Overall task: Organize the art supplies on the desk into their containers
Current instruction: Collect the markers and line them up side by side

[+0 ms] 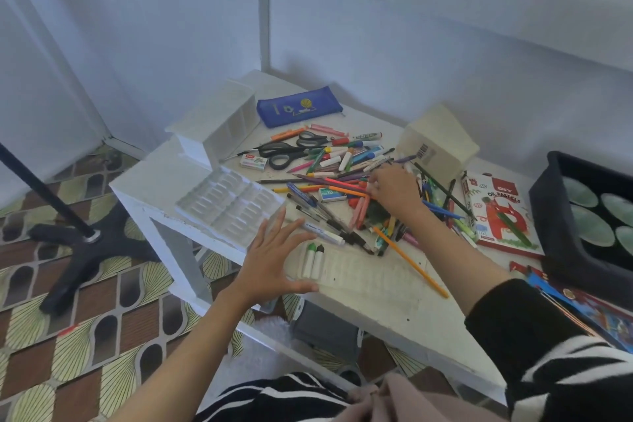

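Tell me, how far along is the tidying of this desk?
Done: only two markers lie in the clear tray. In hand: the left hand rests at that tray, and the right hand reaches into the pile. Left: nearly everything; pens, pencils and scissors lie loose.

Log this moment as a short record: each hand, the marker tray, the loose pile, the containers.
left hand: fingers spread, at the left end of the clear slotted tray
right hand: reaching into the pile of pens and pencils; grip not discernible
tray contents: two markers, green-capped and black-capped, at its left end; other slots empty
containers: blue pencil case and white drawer unit at the far side; white moulded tray at the left
also loose: scissors, oil pastels box
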